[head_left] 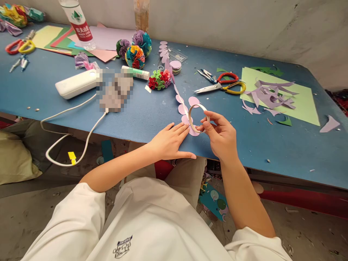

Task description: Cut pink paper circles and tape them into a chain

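A strip of tape runs over a row of lilac paper circles (pixel 182 109) on the blue table. My right hand (pixel 221 136) grips a roll of double-sided tape (pixel 191 119) on edge between thumb and fingers, above the near end of the row. Flat on the table, my left hand (pixel 171 141) has its fingers stretched out, and the fingertips press at the lowest circles beside the roll. Farther back, more lilac circles (pixel 163 50) continue the line, with a small stack of circles (pixel 175 65) next to them.
Scissors (pixel 223 86) and lilac paper scraps (pixel 274 95) on a pale green sheet (pixel 307 105) lie to the right. Paper flower balls (pixel 135 57), a glue stick (pixel 138 73), a white power bank (pixel 76 83) with a cable, and a water bottle (pixel 80 27) stand left.
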A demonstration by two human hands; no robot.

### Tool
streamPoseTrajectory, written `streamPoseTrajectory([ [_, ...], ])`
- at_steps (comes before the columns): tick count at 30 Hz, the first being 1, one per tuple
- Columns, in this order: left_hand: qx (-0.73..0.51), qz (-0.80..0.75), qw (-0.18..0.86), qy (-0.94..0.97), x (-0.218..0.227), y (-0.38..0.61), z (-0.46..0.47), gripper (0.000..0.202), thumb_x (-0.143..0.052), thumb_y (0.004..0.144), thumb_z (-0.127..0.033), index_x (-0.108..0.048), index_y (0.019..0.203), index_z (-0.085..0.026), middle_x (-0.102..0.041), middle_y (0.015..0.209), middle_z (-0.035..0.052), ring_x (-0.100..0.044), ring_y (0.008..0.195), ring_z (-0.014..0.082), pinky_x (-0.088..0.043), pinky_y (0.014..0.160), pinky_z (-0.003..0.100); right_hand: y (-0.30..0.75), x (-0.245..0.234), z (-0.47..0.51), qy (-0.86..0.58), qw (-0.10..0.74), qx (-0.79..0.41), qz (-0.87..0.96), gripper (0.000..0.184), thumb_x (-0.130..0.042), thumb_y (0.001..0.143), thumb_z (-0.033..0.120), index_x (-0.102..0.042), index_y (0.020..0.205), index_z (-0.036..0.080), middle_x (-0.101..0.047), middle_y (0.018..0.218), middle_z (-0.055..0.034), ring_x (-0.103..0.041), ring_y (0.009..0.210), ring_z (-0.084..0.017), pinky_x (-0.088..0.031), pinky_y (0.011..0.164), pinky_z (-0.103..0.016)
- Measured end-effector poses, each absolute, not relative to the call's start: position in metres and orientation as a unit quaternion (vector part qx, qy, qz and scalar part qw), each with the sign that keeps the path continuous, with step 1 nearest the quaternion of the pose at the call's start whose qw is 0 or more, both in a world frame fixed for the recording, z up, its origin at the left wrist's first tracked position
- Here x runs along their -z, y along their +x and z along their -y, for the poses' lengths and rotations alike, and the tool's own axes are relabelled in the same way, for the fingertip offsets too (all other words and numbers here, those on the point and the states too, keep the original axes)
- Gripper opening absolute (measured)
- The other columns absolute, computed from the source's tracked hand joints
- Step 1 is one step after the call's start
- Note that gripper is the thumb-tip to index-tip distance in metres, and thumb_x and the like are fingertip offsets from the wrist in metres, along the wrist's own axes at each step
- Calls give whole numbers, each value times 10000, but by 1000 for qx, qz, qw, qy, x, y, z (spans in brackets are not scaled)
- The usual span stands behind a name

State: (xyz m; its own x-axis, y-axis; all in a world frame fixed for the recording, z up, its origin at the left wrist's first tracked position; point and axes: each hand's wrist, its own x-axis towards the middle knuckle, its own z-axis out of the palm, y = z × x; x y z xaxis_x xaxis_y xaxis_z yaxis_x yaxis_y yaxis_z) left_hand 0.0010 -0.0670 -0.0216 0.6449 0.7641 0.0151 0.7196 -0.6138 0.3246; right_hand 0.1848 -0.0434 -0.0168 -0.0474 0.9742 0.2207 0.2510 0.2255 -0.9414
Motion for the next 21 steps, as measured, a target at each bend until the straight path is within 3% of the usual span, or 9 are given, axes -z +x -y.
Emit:
streamPoseTrajectory([
  [15,-90,-430,136,888,22,5,67,1000,-432,814,-771,-321,1479,-33,-344,1551,165,-316,1448,286,-237,1190,417,195,1,49,-531,430,-388,618,387,-732,751,473,-712,1079,268,-653,858,3,-655,640,-130,-620,709,-343],
  [21,-95,-431,143,886,22,5,67,979,-464,818,-746,-331,1473,-32,-341,1554,160,-315,1447,286,-244,1190,427,198,-7,53,-551,388,-381,633,443,-730,746,480,-706,1104,220,-640,694,15,-645,603,-142,-607,690,-342],
])
